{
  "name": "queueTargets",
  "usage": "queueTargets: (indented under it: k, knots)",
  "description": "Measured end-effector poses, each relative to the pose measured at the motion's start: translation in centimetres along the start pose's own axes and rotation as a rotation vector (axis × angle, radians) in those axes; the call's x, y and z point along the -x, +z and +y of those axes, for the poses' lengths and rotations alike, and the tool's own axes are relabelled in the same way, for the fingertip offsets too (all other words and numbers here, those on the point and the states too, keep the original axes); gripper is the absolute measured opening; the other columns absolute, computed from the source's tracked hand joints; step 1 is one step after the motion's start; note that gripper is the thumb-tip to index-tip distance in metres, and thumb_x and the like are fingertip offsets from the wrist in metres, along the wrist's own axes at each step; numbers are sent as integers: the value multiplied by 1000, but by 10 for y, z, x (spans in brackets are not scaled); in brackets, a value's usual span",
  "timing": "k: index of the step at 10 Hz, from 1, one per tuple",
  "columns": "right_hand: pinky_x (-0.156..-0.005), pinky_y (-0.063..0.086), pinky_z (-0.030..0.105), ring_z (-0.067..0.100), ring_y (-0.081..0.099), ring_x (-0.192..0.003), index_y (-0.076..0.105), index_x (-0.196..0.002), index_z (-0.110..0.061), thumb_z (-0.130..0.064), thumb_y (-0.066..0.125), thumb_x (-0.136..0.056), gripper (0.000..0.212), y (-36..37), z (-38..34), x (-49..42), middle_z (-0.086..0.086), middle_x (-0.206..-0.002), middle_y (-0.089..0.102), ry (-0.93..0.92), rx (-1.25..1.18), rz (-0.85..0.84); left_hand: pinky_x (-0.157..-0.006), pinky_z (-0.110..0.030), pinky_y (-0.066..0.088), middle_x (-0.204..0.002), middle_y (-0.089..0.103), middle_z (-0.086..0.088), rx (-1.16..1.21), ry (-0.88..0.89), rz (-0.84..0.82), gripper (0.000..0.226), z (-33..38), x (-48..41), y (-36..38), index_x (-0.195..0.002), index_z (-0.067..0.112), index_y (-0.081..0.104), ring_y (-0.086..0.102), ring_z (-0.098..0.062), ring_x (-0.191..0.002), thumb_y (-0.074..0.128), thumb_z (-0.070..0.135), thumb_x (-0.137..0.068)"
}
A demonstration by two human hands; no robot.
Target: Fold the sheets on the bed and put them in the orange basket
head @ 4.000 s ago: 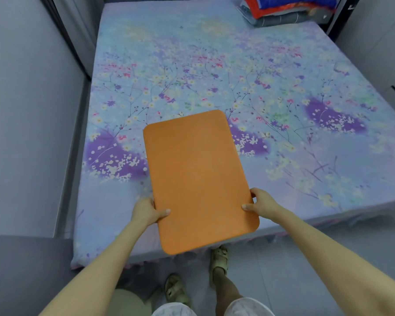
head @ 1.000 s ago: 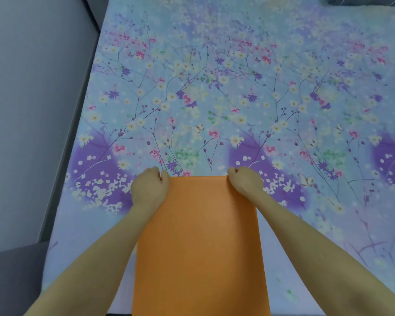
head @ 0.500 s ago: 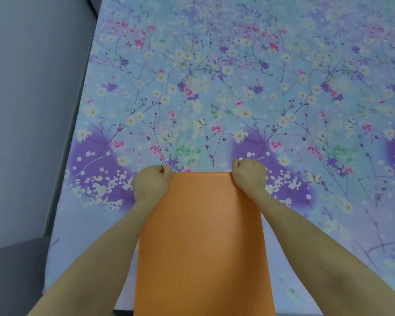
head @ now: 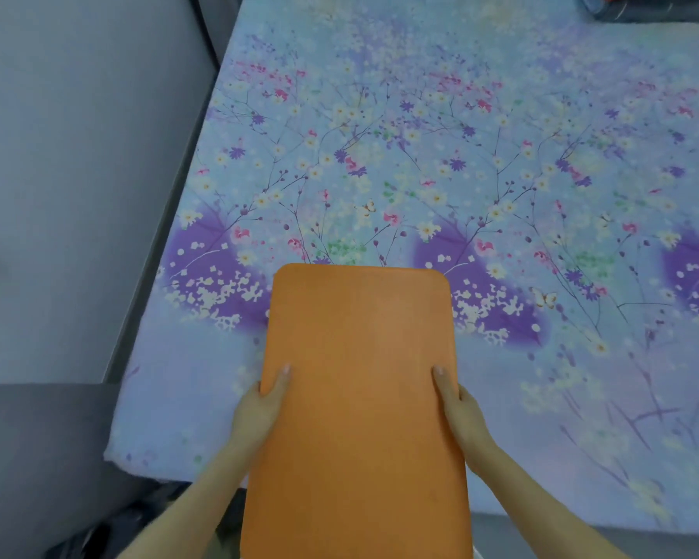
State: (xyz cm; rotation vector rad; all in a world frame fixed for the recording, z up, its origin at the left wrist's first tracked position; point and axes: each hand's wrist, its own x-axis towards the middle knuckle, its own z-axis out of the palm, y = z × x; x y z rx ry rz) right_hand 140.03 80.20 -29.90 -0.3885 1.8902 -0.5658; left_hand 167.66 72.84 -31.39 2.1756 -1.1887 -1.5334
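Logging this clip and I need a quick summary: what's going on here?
A person stands at the edge of a bed, gripping a flat orange mat by its long sides, left hand on one edge, right hand on the other, thumbs on top. The mat's far end reaches over the flowered sheet spread on the bed. Folded fabrics sit at the far right corner. No folding is under way.

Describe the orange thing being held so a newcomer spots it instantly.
Find the flowered bed filling the view. Over its near edge, the left hand and right hand grip an orange mat by its long sides. It alone is plain-coloured, flat, with rounded corners.
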Motion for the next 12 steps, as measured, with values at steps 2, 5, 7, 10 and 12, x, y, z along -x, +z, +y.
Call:
queueTargets:
  k: [2, 5, 7, 10, 12]
  knots:
    - [-58, 49, 29, 20, 67, -77, 63, -94, -11, -55, 51, -89, 46, 8, -19, 16, 4, -85, 70, 56, -217, -63, -85, -36, 49, -103, 68, -18, -134, -24, 197, 73, -18, 12, -3, -104, 1, 67, 62, -33, -96, 37, 66, -88]
    - [-58, 50, 27, 18, 64, -68, 64, -81, -8, -52, 50, -91, 47, 65, -51, 14, 5, -78, 68, -74, -205, -24, -83, -43, 53, -80, 68, -16, -7, -75, 264, 70, -34, -21, -61, -74, 11, 61, 65, -30, -78, 44, 78, -76]
    - [-68, 52, 30, 21, 66, -80, 65, -92, -6, -57, 49, -90, 54, 168, -75, 13, 9, -92, 69, -47, -226, -75, -88, -42, 52, -93, 69, -15, -17, -58, 312, 74, -25, -77, -167, -87, 3, 67, 65, -30, -89, 54, 74, -73]
    - [-94, 48, 45, 27, 61, -100, 64, -97, -11, -75, 40, -80, 71, 257, -124, 8, 7, -109, 65, -116, -45, -84, -76, -44, 51, -67, 53, -8, -84, -5, 211, 57, -26, -113, -258, -66, 8, 51, 57, -27, -76, 52, 63, -83]
    - [-77, 41, 32, 30, 53, -104, 52, -126, -4, -62, 35, -92, 70, 237, -143, 16, 10, -117, 55, -132, 213, -84, -71, -42, 47, -83, 56, -18, -264, 11, 220, 57, -12, -106, -259, -72, 1, 51, 55, -31, -77, 44, 54, -92]
